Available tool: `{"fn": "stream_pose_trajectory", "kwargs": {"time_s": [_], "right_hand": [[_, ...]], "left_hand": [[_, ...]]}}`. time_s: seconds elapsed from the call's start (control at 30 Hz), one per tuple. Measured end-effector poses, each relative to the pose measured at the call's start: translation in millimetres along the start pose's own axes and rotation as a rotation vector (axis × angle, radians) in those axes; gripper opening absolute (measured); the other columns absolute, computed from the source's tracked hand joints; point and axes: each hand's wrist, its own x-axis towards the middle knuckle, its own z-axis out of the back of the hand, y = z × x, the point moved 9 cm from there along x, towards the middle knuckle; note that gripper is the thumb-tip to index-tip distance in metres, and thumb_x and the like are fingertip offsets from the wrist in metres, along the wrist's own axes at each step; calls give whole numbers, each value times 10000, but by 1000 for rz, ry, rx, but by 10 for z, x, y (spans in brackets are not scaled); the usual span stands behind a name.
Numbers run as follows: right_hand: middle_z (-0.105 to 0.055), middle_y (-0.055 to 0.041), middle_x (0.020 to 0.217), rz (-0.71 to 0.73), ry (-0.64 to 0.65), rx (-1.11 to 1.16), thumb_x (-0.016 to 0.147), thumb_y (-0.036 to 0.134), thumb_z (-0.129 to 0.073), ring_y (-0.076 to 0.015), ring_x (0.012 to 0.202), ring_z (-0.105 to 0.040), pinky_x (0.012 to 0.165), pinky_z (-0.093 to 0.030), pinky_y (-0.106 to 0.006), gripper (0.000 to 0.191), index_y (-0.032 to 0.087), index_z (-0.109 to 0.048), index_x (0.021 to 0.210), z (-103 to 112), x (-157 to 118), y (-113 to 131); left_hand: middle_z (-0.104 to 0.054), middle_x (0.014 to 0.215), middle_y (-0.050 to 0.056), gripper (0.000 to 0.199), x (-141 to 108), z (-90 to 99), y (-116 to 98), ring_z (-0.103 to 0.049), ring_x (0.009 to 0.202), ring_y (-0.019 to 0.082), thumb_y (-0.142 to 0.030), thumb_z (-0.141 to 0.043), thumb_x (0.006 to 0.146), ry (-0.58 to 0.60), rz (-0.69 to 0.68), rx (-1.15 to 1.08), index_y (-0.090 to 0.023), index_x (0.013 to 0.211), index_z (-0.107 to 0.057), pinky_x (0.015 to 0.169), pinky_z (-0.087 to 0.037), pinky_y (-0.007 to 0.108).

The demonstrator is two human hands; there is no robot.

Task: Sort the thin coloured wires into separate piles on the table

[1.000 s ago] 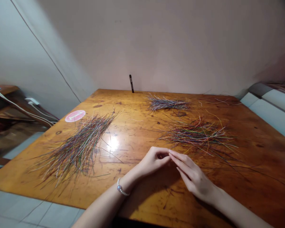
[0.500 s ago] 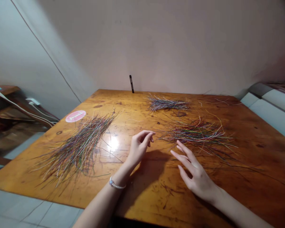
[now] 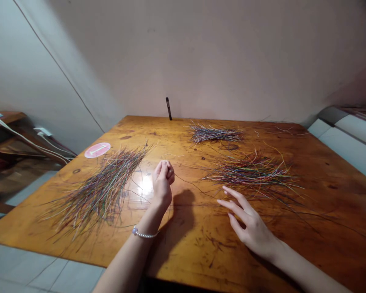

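Observation:
My left hand [image 3: 163, 182], with a beaded bracelet on its wrist, is closed in a pinch above the middle of the table. A thin dark wire [image 3: 192, 185] runs from its fingers rightward, low over the tabletop. Over the near side of the right pile of multicoloured wires [image 3: 250, 171], my right hand [image 3: 247, 224] is open with its fingers spread, holding nothing. A larger pile of mixed wires [image 3: 100, 187] lies left of my left hand. Farther back is a smaller, neater bundle of wires [image 3: 215, 133].
The wooden table [image 3: 189, 256] meets a wall at its far edge. A black pen [image 3: 168, 109] stands upright there. On the left is a pink round label [image 3: 97, 150] marked with a 1. Stray wires [image 3: 285, 130] lie at the back right. White cables [image 3: 33, 140] hang beside the table.
My left hand has moved left, away from the right pile, with a thin wire trailing from its fingers. My right hand has barely moved and stays spread.

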Motion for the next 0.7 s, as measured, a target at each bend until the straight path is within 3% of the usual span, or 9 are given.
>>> {"fn": "stream_pose_trajectory", "kwargs": {"time_s": [0.23, 0.37, 0.57, 0.7], "right_hand": [[-317, -100, 1449, -13, 20, -12, 866, 45, -385, -199, 1322, -371, 1065, -408, -390, 432, 215, -500, 1246, -23, -3, -11], [-327, -100, 1446, -14, 29, -5, 863, 37, -384, -196, 1315, -377, 1067, -403, -389, 431, 212, -505, 1238, -36, -13, -20], [-497, -95, 1311, 33, 24, -19, 851, 12, -381, -195, 1255, -439, 1048, -412, -403, 468, 225, -497, 1252, -48, -27, -4], [-538, -91, 1268, 26, 8, 18, 857, 17, -380, -186, 1223, -473, 1037, -419, -385, 464, 226, -498, 1254, -25, -10, 11]], "left_hand": [[-253, 491, -101, 208, 42, 88, -152, -163, 374, 26, -227, -584, 772, -53, -45, -36, -164, 657, -422, 341, -98, 114], [-220, 478, -112, 210, 66, 90, -137, -138, 365, 30, -243, -577, 760, -18, 12, -15, -178, 674, -397, 342, -106, 123], [-246, 483, -107, 249, -33, -103, 148, -165, 378, 26, -338, -604, 767, 170, 221, 175, -162, 671, -457, 362, -102, 130], [-336, 477, -77, 298, -275, -344, 417, -245, 410, 39, -395, -624, 770, 436, 388, 431, -121, 672, -565, 380, -142, 154]]}}
